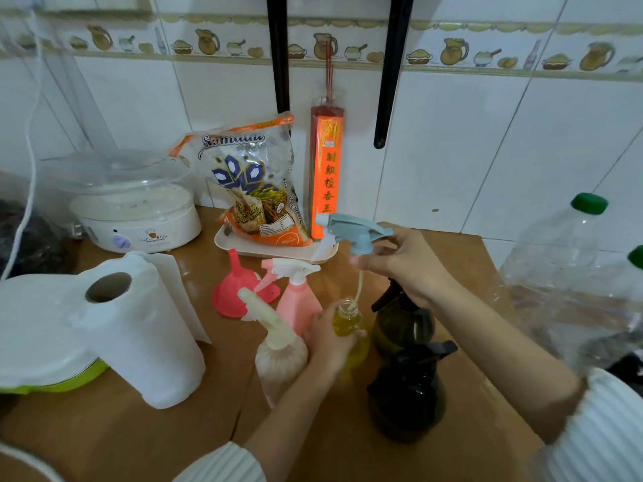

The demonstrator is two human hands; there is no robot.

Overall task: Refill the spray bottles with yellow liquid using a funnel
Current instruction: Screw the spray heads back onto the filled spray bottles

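Head view
Right hand: the right hand (400,269) is raised above the table, fingers curled round the collar of a blue-grey trigger sprayer head (355,233), which it holds clear of the bottle.
Dip tube: a pale dip tube (359,285) hangs from the sprayer head just below the right hand, its lower end inside the open neck under it.
Left hand: the left hand (328,342) grips the side of a small clear bottle of yellow liquid (349,330), fingers wrapped round its body.
Yellow bottle: it stands upright on the wooden table (139,440), directly below the right hand, neck uncapped.
Funnel: a pink funnel (236,290) sits mouth down on the table, beyond and left of the left hand, not touched.
Other spray bottles: a pink spray bottle (297,297) just beyond the left hand; a cream-headed frosted spray bottle (278,353) touching or just beside the left hand on its left; two dark spray bottles, one (400,325) under the right wrist, the other (410,391) nearer the camera.
Large bottle: a clear plastic bottle with a green cap (570,266) right of the right forearm.
Left of the hands: a paper towel roll (139,328).
Beyond the hands: a rice bag (257,182) on a tray (323,255), and a red incense packet (327,172) against the tiled wall.
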